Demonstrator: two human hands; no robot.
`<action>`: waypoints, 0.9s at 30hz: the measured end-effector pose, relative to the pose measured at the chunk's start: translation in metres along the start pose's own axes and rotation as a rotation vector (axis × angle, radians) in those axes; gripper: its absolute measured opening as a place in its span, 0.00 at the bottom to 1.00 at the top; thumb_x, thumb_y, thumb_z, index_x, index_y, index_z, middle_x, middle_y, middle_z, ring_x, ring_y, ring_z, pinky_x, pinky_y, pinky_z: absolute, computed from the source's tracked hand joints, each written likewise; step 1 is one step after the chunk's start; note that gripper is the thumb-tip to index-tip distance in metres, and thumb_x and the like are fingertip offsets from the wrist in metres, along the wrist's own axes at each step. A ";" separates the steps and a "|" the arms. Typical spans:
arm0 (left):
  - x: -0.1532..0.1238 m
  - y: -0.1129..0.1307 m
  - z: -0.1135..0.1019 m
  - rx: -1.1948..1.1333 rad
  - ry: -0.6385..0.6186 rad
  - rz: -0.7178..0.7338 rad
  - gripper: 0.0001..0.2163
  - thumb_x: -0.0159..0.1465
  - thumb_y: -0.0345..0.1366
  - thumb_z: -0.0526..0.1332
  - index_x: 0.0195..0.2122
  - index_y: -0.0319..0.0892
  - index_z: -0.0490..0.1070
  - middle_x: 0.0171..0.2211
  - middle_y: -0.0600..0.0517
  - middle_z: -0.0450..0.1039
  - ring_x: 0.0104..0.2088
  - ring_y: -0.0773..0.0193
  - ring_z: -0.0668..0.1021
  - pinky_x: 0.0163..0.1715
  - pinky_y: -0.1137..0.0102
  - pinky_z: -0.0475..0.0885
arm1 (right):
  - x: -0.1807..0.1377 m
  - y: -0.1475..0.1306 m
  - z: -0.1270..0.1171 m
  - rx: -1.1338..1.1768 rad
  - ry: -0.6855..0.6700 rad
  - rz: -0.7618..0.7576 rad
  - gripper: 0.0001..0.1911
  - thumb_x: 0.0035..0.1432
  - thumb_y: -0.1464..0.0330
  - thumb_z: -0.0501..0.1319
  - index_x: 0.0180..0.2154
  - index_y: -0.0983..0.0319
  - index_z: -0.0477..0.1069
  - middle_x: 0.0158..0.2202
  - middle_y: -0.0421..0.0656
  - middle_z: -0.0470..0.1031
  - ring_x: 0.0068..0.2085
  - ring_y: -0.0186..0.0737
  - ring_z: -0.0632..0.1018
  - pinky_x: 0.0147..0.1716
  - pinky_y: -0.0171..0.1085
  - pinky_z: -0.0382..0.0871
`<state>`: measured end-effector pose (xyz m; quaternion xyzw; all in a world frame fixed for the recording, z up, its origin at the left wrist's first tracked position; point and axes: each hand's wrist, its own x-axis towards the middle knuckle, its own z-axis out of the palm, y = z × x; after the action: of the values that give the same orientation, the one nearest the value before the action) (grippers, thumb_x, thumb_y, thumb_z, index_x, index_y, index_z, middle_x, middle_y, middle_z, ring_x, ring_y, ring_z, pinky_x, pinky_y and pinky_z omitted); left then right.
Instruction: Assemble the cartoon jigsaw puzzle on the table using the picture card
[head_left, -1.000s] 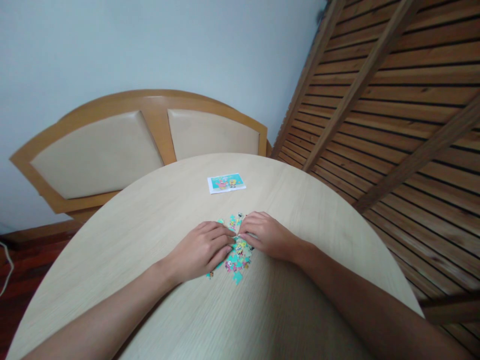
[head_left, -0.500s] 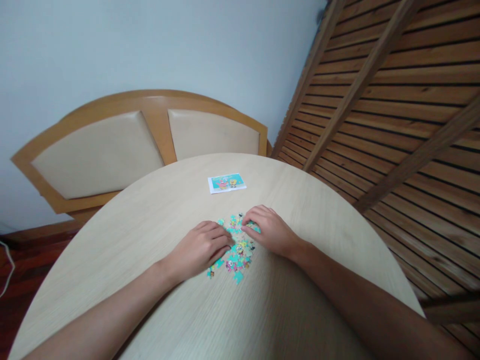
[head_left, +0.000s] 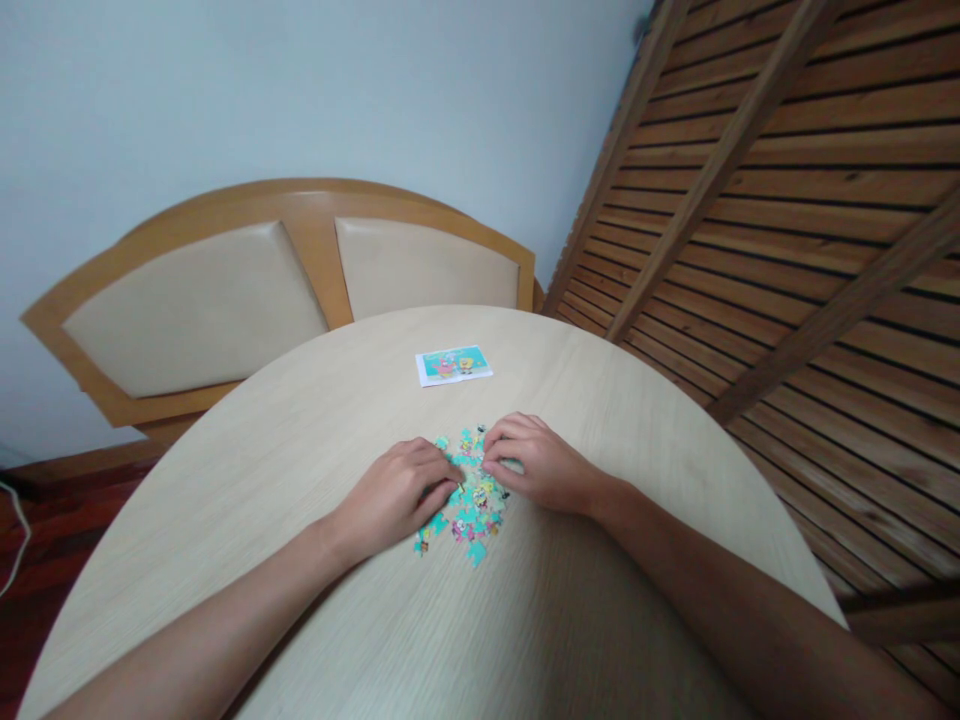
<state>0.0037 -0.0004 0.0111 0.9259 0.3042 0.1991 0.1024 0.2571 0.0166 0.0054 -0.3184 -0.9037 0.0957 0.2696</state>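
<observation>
A loose heap of jigsaw puzzle pieces (head_left: 466, 520), mostly turquoise with bits of yellow, pink and black, lies on the round wooden table (head_left: 600, 420). At the heap's left side is my left hand (head_left: 401, 492), palm down, fingers curled and thumb drawn in; a small puzzle piece (head_left: 460, 486) shows at its fingertips. My right hand (head_left: 536, 462) reaches in from the right, thumb and fingers pinched together over the upper right of the heap. What seems to be a puzzle piece is between those fingertips, mostly hidden.
Beyond the heap lies a small picture card (head_left: 454, 366) with cartoon figures on turquoise. A padded wooden headboard (head_left: 322, 250) stands behind the table against a pale wall. To the right rises a slatted wooden panel (head_left: 787, 200).
My left fingers have pulled back slightly and drawn closer together, with a small piece now showing at their tips. My right thumb has closed in toward the fingers.
</observation>
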 end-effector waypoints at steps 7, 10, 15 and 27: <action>0.000 0.008 -0.001 -0.011 -0.049 0.115 0.11 0.73 0.37 0.56 0.51 0.47 0.76 0.48 0.48 0.77 0.49 0.57 0.76 0.52 0.60 0.71 | -0.002 0.006 0.001 -0.038 0.003 0.074 0.04 0.63 0.66 0.66 0.40 0.59 0.76 0.41 0.44 0.79 0.47 0.45 0.75 0.49 0.44 0.65; 0.000 0.012 -0.001 -0.002 -0.079 0.159 0.11 0.74 0.37 0.56 0.51 0.48 0.76 0.49 0.49 0.77 0.50 0.58 0.76 0.54 0.60 0.69 | -0.002 0.006 -0.005 -0.010 -0.017 0.050 0.05 0.61 0.66 0.68 0.38 0.59 0.76 0.41 0.44 0.78 0.46 0.44 0.76 0.49 0.44 0.65; 0.000 0.010 -0.002 0.026 -0.078 0.139 0.10 0.74 0.37 0.55 0.47 0.45 0.76 0.46 0.49 0.79 0.48 0.58 0.77 0.53 0.61 0.68 | -0.004 -0.001 -0.017 0.061 -0.131 -0.058 0.10 0.54 0.61 0.73 0.37 0.57 0.78 0.44 0.43 0.77 0.48 0.45 0.76 0.53 0.46 0.66; -0.001 0.020 0.004 0.008 -0.080 0.205 0.12 0.74 0.38 0.55 0.55 0.46 0.73 0.55 0.47 0.75 0.54 0.55 0.75 0.56 0.58 0.68 | -0.006 0.000 -0.024 0.116 -0.246 -0.116 0.07 0.55 0.64 0.72 0.35 0.57 0.79 0.38 0.41 0.80 0.44 0.43 0.77 0.52 0.44 0.66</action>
<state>0.0151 -0.0172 0.0132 0.9598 0.2045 0.1700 0.0897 0.2737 0.0131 0.0227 -0.2355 -0.9397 0.1706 0.1799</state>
